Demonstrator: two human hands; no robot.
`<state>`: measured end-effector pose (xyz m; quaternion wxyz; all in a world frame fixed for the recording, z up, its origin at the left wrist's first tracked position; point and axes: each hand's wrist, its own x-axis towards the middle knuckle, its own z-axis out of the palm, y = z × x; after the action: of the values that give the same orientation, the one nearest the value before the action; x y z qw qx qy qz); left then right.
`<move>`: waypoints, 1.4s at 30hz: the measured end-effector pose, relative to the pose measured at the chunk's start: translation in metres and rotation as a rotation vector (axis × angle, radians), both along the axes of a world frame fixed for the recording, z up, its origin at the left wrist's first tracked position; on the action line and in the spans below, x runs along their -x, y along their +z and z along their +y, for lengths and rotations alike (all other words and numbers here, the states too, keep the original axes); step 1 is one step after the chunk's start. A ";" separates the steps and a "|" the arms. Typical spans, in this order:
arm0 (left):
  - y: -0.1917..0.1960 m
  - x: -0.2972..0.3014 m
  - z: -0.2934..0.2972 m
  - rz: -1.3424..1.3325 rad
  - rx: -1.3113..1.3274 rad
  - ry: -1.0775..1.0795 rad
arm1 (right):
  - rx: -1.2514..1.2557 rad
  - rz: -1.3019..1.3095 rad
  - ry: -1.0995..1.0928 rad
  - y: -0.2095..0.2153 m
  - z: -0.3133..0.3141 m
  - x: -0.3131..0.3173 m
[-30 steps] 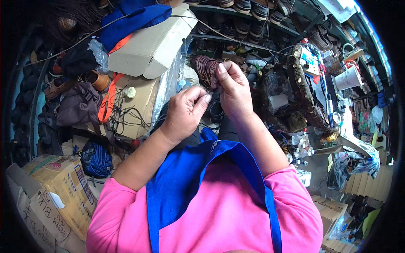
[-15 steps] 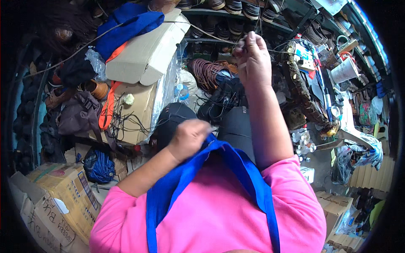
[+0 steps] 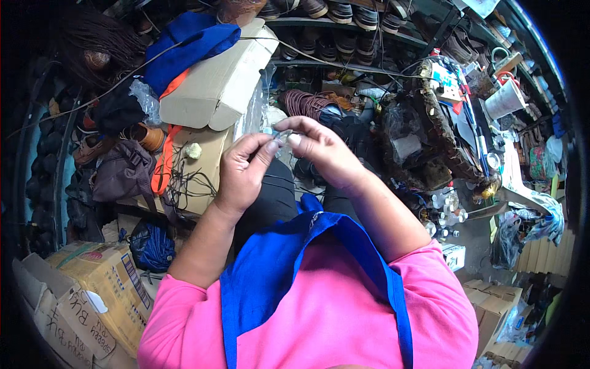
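Above my lap both hands meet, thumbs and fingertips pinched together. My left hand (image 3: 243, 172) and my right hand (image 3: 332, 157) grip a small greyish, partly see-through piece (image 3: 283, 136) from either side. It is too small and too covered by fingers to name. Below the hands are my dark trouser legs (image 3: 276, 190) and the blue apron (image 3: 264, 277) over a pink shirt. Just beyond lies a coil of reddish-brown cord (image 3: 305, 103), beside dark items partly hidden by my right hand.
To the left, a cardboard box (image 3: 203, 147) carries thin black laces (image 3: 190, 184) and an orange strap (image 3: 166, 157). Shoes fill the shelf (image 3: 344, 24) at the back. A worn, cluttered stand (image 3: 439, 117) is at right, with small bottles (image 3: 445, 212) below it.
My raised right hand has come down and toward the middle. My left hand has moved up and forward from the apron to meet it at the small piece.
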<state>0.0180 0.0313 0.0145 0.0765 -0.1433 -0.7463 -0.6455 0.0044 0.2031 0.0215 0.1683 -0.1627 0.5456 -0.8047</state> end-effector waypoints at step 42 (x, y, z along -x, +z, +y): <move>-0.018 -0.014 0.020 -0.126 0.253 -0.194 | -1.946 0.000 -0.938 0.008 0.316 0.003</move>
<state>0.0322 0.0516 -0.0034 -0.0520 -0.1824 -0.8076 -0.5583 0.0013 0.5190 0.0292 -0.0996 0.2659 0.9588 -0.0099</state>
